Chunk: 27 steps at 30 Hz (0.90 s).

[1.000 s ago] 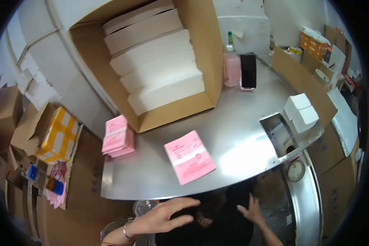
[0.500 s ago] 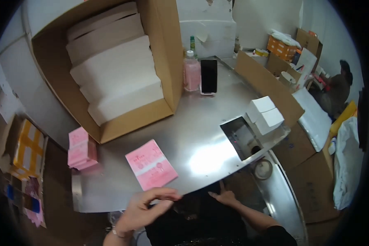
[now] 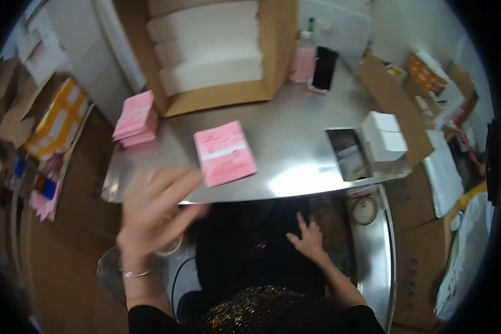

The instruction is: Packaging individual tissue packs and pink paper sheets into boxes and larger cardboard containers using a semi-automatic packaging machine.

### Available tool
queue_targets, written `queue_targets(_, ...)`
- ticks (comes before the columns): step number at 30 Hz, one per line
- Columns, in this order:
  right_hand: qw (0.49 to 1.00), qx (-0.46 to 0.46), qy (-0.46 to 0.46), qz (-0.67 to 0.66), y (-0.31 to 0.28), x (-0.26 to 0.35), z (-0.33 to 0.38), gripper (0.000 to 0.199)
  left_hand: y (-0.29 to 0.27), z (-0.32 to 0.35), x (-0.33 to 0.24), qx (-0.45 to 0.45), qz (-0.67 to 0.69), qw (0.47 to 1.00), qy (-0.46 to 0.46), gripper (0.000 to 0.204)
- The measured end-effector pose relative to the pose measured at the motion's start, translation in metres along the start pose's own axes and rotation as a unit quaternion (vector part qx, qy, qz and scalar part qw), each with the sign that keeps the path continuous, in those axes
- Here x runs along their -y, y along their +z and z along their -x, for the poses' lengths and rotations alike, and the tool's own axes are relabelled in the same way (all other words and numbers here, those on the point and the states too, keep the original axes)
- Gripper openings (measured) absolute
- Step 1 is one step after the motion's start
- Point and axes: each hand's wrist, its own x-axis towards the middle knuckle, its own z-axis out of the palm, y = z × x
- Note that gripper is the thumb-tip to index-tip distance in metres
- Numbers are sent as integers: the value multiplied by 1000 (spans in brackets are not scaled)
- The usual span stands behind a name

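My left hand [image 3: 160,210] is raised over the table's front edge, blurred by motion. Its fingers are stretched out, with the thumb apart, and nothing shows in them. Just beyond it lies a flat pink printed packet [image 3: 228,168] with a white band across it. My right hand [image 3: 308,240] hangs low in front of the table near my lap, fingers spread and holding nothing. At the table's left end sits a small stack of similar pink packets [image 3: 136,118].
A large open carton [image 3: 217,100] of white stacks stands at the back of the metal table [image 3: 295,139]. Behind are a pink liquid bottle [image 3: 304,58] and a phone [image 3: 324,68]. White boxes [image 3: 384,136] stand beside a rectangular opening [image 3: 348,156] on the right. Cartons flank both sides.
The view has swung, so the table and carton sit differently in it. My left hand has moved leftward, away from the pink packet. My right hand still hangs low, empty.
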Motion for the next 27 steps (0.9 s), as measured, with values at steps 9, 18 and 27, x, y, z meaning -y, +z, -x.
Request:
queue_targets(9, 994, -55, -73, -66, -16, -4, 11, 73, 169, -6, 32, 46, -135, 986, -84, 67)
queue_targets(18, 938, -80, -147, -304, -197, -3, 19, 24, 181, 21, 49, 220, -107, 962, -120, 56)
queue_targets(27, 869, -459, -102, 158, -282, -87, -105, 17, 152, -8, 66, 89, -23, 970, -224, 47)
